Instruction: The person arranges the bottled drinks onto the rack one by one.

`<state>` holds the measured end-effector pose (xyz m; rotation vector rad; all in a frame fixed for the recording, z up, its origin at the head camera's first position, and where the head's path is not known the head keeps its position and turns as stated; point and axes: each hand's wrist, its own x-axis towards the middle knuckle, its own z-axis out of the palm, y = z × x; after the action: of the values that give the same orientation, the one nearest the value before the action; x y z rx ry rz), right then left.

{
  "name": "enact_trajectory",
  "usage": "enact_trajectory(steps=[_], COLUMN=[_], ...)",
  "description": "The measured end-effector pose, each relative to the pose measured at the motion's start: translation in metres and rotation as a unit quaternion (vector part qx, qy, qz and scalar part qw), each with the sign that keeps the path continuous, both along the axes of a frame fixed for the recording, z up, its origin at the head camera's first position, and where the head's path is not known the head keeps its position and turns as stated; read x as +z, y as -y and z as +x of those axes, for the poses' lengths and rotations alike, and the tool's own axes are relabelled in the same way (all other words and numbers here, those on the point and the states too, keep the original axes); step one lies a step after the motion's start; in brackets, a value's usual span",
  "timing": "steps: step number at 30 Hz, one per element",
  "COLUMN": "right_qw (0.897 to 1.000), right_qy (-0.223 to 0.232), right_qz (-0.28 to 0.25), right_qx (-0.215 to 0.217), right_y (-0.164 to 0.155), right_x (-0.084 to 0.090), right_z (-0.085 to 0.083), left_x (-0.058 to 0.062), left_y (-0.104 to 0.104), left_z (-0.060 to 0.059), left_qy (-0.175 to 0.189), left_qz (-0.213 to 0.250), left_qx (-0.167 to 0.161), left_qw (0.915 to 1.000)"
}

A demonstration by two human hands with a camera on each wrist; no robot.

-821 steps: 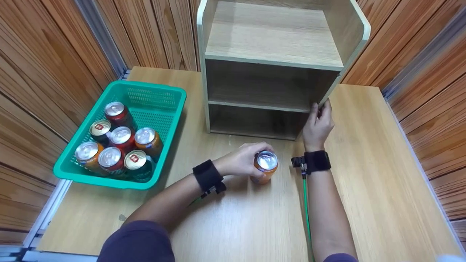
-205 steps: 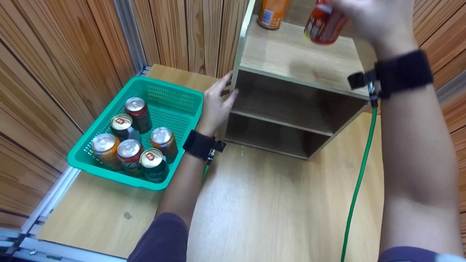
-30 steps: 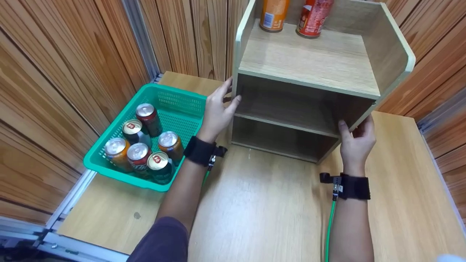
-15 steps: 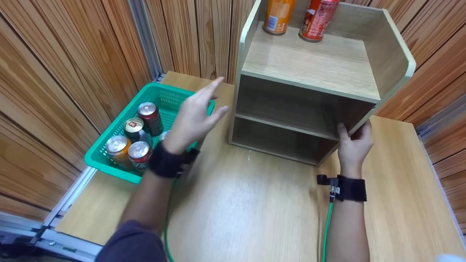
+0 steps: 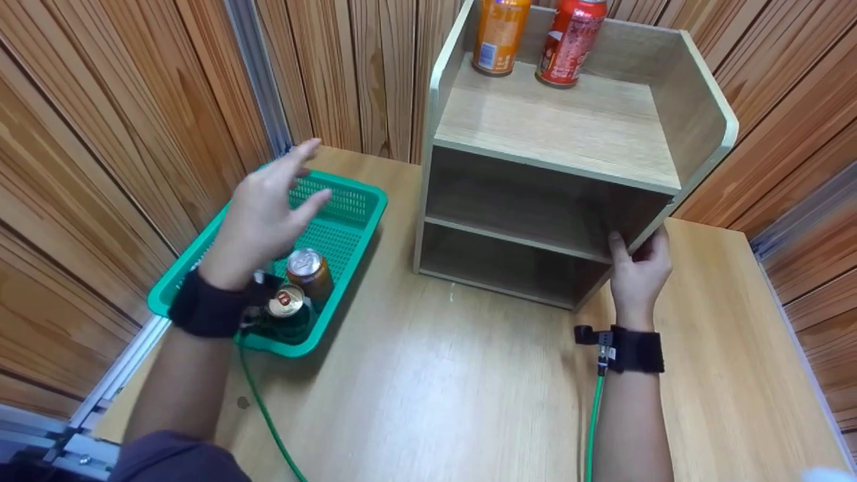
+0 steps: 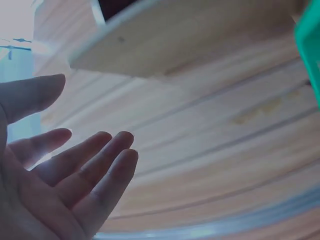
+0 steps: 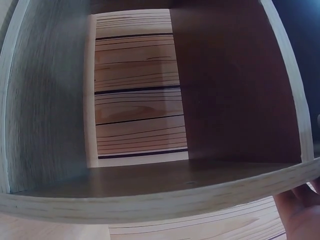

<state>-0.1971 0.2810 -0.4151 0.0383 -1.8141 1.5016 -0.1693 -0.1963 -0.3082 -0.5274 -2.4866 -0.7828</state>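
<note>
My left hand [image 5: 264, 211] hovers over the green basket [image 5: 375, 201], fingers spread and holding nothing; the left wrist view shows its relaxed fingers [image 6: 95, 175]. Under it, an orange-brown can [image 5: 310, 276] and a dark green can with a gold lid [image 5: 292, 314] stand upright in the basket. The hand and wrist hide the basket's other cans. My right hand [image 5: 641, 278] grips the right side panel of the wooden shelf unit [image 5: 556, 161], thumb at the front edge. On its top board stand an orange can [image 5: 501, 40] and a red can [image 5: 570, 47].
Two lower compartments of the shelf face me, the upper one seen close in the right wrist view. The table [image 5: 435, 388] spreads in front. Wooden plank walls [image 5: 361, 80] enclose the back and sides. A green cable [image 5: 264, 402] trails from the left wrist.
My left hand has let go of the shelf's left side and swung left over the basket. Earlier, my right hand carried the red can; it now stands on the top board.
</note>
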Motion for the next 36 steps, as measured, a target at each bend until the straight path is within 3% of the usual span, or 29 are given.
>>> enact_trajectory(steps=[3,5,9,12,18,23,26,32,36], right_qw=[1.0,1.0,1.0,1.0,1.0,1.0,1.0,1.0,1.0], right_qy=[0.002,0.005,0.007,0.002,0.001,-0.001,-0.002,-0.006,0.002], right_qz=[-0.004,-0.002,-0.002,-0.016,-0.015,-0.005,-0.005,-0.001,-0.001], right_qx=[0.0,-0.002,-0.006,-0.001,0.006,0.005,0.002,0.003,0.002], right_y=[0.001,0.001,-0.001,-0.002,-0.002,-0.002,-0.002,0.0,0.0], right_x=[-0.001,0.0,0.001,0.002,-0.001,-0.002,0.0,0.003,0.0], right_z=[0.001,0.001,0.0,-0.001,-0.001,0.0,0.001,0.001,0.001], left_x=[-0.002,-0.006,-0.019,-0.034,-0.064,-0.074,-0.077,-0.082,-0.085], left_y=[0.018,0.031,0.058,0.075,0.096,0.105,0.106,0.107,0.11], left_z=[-0.004,-0.007,-0.019,-0.03,-0.044,-0.046,-0.046,-0.046,-0.043], left_qy=[0.051,0.105,0.225,0.278,0.322,0.379,0.4,0.414,0.398], left_qz=[0.008,0.017,-0.007,-0.055,-0.096,-0.102,-0.092,-0.066,-0.067], left_qx=[0.002,0.005,0.039,0.075,0.11,0.107,0.105,0.1,0.102], left_qw=[0.9986,0.9943,0.9735,0.956,0.9353,0.9136,0.9058,0.9024,0.9092])
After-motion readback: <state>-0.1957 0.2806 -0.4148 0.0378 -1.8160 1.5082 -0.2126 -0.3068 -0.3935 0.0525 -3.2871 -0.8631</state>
